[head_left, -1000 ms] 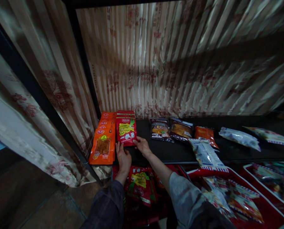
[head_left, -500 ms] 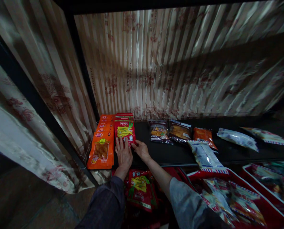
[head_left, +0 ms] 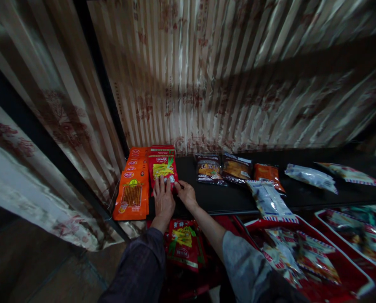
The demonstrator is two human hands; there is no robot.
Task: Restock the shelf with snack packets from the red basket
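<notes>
A red snack packet [head_left: 162, 162] with a picture of yellow sticks lies on top of similar red packets on the black shelf. My left hand [head_left: 164, 200] rests on its near part with the fingers stretched out. At the packet's near right edge, my right hand [head_left: 187, 195] has its fingers curled and the thumb close to the forefinger, gripping the edge. Just left of them, an overlapping row of orange snack packets [head_left: 131, 195] runs toward the back. My left hand covers the red packet's near end.
Brown potato snack bags [head_left: 208, 169], an orange bag [head_left: 268, 176] and a pale bag [head_left: 271, 200] lie along the shelf [head_left: 188, 164]. Below are more red packets [head_left: 183, 246] and a red basket [head_left: 361, 282] of bags. A black post [head_left: 107, 80] and curtain [head_left: 190, 84] bound the shelf.
The top red packet has slid slightly toward the back, lining up more closely with those beneath it. Both hands stay on it. The camera view has shifted a little.
</notes>
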